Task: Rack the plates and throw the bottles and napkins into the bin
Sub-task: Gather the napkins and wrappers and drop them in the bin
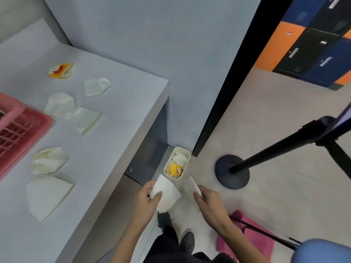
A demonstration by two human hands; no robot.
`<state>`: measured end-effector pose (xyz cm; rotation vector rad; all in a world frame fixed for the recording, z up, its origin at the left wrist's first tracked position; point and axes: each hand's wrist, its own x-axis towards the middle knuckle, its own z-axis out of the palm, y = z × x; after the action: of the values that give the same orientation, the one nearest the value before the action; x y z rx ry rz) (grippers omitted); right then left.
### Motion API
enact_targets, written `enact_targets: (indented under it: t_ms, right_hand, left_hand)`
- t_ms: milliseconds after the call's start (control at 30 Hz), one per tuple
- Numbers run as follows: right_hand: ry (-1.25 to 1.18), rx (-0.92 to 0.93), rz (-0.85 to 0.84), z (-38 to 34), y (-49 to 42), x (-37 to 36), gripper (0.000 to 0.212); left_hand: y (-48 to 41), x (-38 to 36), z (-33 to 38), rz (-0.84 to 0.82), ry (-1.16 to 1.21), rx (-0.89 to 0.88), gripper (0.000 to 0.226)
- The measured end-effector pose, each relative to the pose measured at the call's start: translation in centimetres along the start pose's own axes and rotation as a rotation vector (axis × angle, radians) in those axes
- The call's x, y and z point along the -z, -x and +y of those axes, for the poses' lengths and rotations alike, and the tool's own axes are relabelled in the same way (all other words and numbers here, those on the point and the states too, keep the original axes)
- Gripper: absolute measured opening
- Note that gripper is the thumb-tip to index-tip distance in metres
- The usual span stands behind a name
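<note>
Left hand (pixel 150 199): fingers and thumb curled round a white folded paper napkin (pixel 167 194), broad face up, just short of the bin.
Right hand (pixel 209 203): pinching a second white paper napkin (pixel 195 185) by its lower end, seen edge-on and standing up from the fingers.
Bin: small cream plastic bin with rounded corners (pixel 187 155), on the floor against the right end of the desk, just beyond both hands; already partly filled with crumpled white paper and a yellow-and-red scrap.
Step in hand: most likely dropping both napkins in.
Doing it well: carry each hand right over the narrow mouth before letting go; release low, one napkin at a time, since light paper probably drifts wide; press down if the pile sits high.
Napkin look: thin, soft, creased into rough fans, unstained.
Desk: pale grey desk (pixel 123 103), with five loose white napkins (pixel 47 196) spread from the middle toward the front edge, and a yellow-and-red stained napkin (pixel 61 70) nearer the back edge.
Rack: pink slatted plastic rack (pixel 20 126) at the desk's left edge, blurred, contents unreadable.
Plates, bottles: none in view.
Progress: napkin clearing well short of done, judging by the desk.
</note>
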<state>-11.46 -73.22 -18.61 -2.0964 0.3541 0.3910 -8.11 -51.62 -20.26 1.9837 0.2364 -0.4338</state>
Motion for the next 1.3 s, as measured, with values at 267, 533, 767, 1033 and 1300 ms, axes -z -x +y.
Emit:
enact_targets:
  t_ms: [267, 533, 767, 1033, 1300]
  right_hand:
    - [0.027, -0.1, 0.039, 1.0, -5.0, -1.3, 0.017]
    - [0.012, -0.134, -0.027, 5.7, -8.6, -4.2, 0.027]
    - [0.05, -0.163, -0.036, 13.3, -13.7, -6.0, 0.036]
    - [0.085, -0.132, -0.121, 22.7, -23.8, -9.4, 0.028]
    - [0.026, -0.051, -0.17, 29.0, -33.6, -14.1, 0.03]
  left_hand:
    - [-8.4, -0.8, -0.7, -0.202, -0.073, 0.044, 0.027]
    - [-16.3, -4.2, -6.1, -0.213, -0.161, 0.216, 0.025]
    - [-23.9, -10.7, -12.9, -0.234, -0.202, 0.278, 0.018]
    - [-33.4, -18.7, -23.9, -0.222, -0.299, 0.287, 0.041]
    - [-42.3, -24.9, -32.4, -0.285, -0.364, 0.229, 0.044]
